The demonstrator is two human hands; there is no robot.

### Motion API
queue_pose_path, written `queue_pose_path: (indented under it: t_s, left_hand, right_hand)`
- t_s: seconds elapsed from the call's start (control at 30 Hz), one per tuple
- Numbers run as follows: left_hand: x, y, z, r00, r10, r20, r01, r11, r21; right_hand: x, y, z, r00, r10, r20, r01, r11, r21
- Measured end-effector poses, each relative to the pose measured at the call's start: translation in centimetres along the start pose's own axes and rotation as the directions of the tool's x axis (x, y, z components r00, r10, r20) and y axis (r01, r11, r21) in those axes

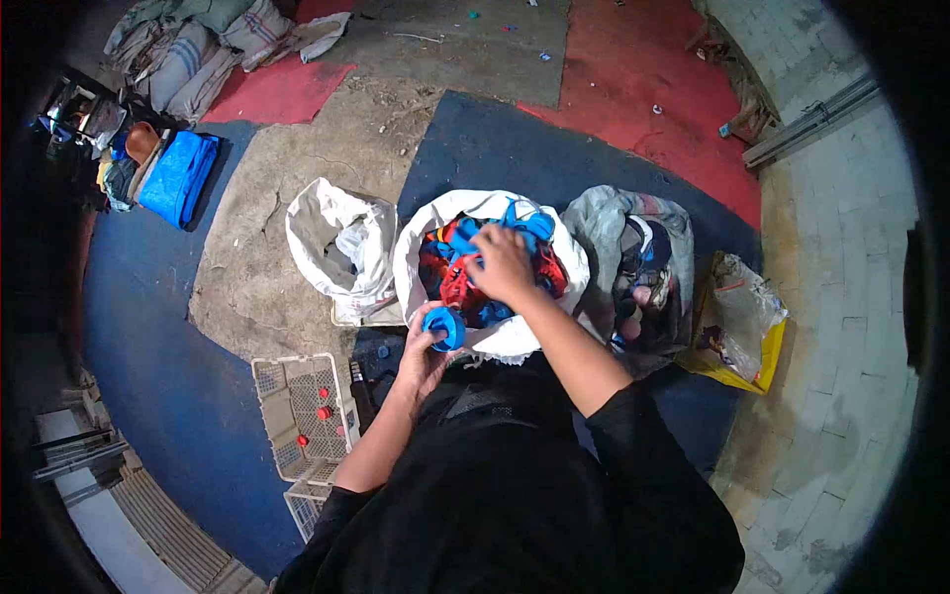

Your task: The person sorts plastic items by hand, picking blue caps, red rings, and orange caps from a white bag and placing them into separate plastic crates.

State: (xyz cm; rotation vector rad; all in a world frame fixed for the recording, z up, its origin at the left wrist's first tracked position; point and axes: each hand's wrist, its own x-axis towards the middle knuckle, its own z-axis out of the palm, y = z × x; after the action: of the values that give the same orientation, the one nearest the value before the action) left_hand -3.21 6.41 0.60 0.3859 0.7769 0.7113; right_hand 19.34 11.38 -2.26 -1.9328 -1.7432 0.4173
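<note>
Black sleeves and a dark top [515,495] closest of all, filling the bottom of the view. Just above, the left hand [421,356] curled around a small round blue plastic piece [444,327], fingers wrapped partway round it, thumb on its side. Blue piece held right at the near edge of the middle white sack [510,337], touching or almost touching the cloth there.

Right hand [503,262] reaching down into that same sack, fingers bent over a heap of red and blue plastic bits [455,282]. Hard to tell if those fingers have hold of anything or only rest on the heap.

Middle white sack wide open, rim rolled down, packed full of red and blue pieces. To its left, another white sack [336,238], open too, with only crumpled white lining showing inside. To its right, a grey sack [633,223] with mixed dark, blue and pinkish things in it, too jumbled to name. Further right, a yellow and clear plastic bag [742,317] lying on the floor.

Down on the left, a white plastic crate [302,416] with a grid bottom, a few small red caps [323,413] inside. Far off at the top left, a blue folded sheet [178,173] and some grey bags [188,59] on the floor.
</note>
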Motion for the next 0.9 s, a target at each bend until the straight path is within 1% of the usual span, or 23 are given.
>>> queue_pose_path:
  t_s: [0.03, 0.07, 0.13, 0.17, 0.2, 0.27, 0.3, 0.33, 0.37, 0.4, 0.43, 0.5, 0.53, 0.57, 0.6, 0.67, 0.77, 0.87, 0.9]
  left_hand:
    - [-0.1, -0.2, -0.1, 1.0, 0.011, -0.022, -0.012, 1.0, -0.01]
    - [-0.2, -0.3, -0.5, 1.0, 0.006, -0.029, -0.007, 1.0, -0.029]
    - [-0.2, -0.5, -1.6, 0.999, 0.001, -0.041, -0.003, 0.998, -0.061]
    - [-0.1, -0.7, -2.1, 0.999, 0.006, -0.044, -0.009, 0.998, -0.064]
    - [-0.2, -0.6, -2.2, 0.999, 0.01, -0.048, -0.013, 0.997, -0.069]
    - [-0.3, -0.3, -2.0, 0.998, 0.018, -0.054, -0.023, 0.996, -0.083]
    - [-0.4, -0.2, -1.7, 0.998, 0.036, -0.046, -0.04, 0.995, -0.093]
    - [-0.4, -0.1, -1.8, 0.998, 0.036, -0.054, -0.04, 0.996, -0.083]
    - [-0.4, -0.1, -1.9, 0.998, 0.033, -0.061, -0.037, 0.997, -0.074]
    - [-0.4, -0.1, -1.9, 0.997, 0.03, -0.066, -0.034, 0.997, -0.063]
    - [-0.3, -0.2, -2.0, 0.998, 0.029, -0.059, -0.033, 0.997, -0.065]
    - [-0.1, -0.3, -2.2, 0.999, 0.025, -0.042, -0.028, 0.998, -0.062]
    - [-0.1, -0.3, -2.0, 0.999, 0.022, -0.044, -0.024, 0.998, -0.058]
    - [-0.2, -0.3, -1.9, 0.999, 0.018, -0.047, -0.021, 0.998, -0.056]
    - [-0.2, -0.4, -1.7, 0.999, 0.015, -0.05, -0.018, 0.998, -0.056]
    - [-0.1, -0.5, -1.6, 0.998, 0.01, -0.057, -0.013, 0.998, -0.059]
    - [-0.2, -0.3, -1.6, 0.998, 0.013, -0.067, -0.017, 0.998, -0.058]
    - [-0.4, -0.2, -1.7, 0.997, 0.022, -0.069, -0.025, 0.998, -0.051]
    - [-0.4, -0.2, -1.9, 0.997, 0.022, -0.076, -0.026, 0.998, -0.049]
  right_hand:
    - [-0.9, -0.6, 1.3, 0.99, -0.127, -0.064, 0.125, 0.992, -0.029]
    - [-1.9, -0.9, 2.1, 0.989, -0.146, 0.004, 0.146, 0.989, 0.032]
    - [-2.8, -1.5, 3.0, 0.963, -0.267, -0.032, 0.269, 0.962, 0.055]
    - [-3.4, -1.6, 3.1, 0.979, -0.2, 0.04, 0.197, 0.977, 0.08]
    - [-3.4, -2.2, 1.7, 0.984, -0.178, 0.028, 0.167, 0.958, 0.235]
    - [-3.1, -2.4, -1.4, 0.991, -0.13, 0.018, 0.102, 0.848, 0.52]
    - [-2.7, -1.4, -2.1, 0.975, -0.112, -0.193, 0.181, 0.905, 0.385]
    - [-2.0, -0.6, -3.7, 0.948, -0.066, -0.31, 0.164, 0.939, 0.303]
    - [-1.5, 0.7, -4.6, 0.883, 0.013, -0.47, 0.108, 0.967, 0.229]
    - [-1.2, 2.8, -4.2, 0.834, 0.107, -0.542, -0.031, 0.989, 0.148]
    - [-1.3, 4.7, -3.8, 0.835, 0.154, -0.528, -0.118, 0.988, 0.101]
    - [-2.3, 6.5, -1.6, 0.917, 0.209, -0.339, -0.171, 0.976, 0.137]
    - [-3.0, 6.1, -1.7, 0.943, 0.233, -0.238, -0.201, 0.968, 0.151]
    - [-3.9, 5.4, -1.6, 0.949, 0.267, -0.167, -0.257, 0.963, 0.082]
    - [-4.5, 4.5, -1.8, 0.973, 0.177, -0.145, -0.176, 0.984, 0.019]
    - [-6.0, 4.3, -0.4, 0.999, 0.021, -0.043, -0.017, 0.996, 0.087]
    - [-6.3, 3.0, -0.8, 0.981, -0.08, -0.178, 0.104, 0.986, 0.13]
    - [-4.8, 0.2, -3.7, 0.988, -0.002, -0.155, -0.004, 0.999, -0.04]
    - [-4.0, -0.7, -3.9, 0.968, -0.082, -0.236, 0.063, 0.994, -0.089]
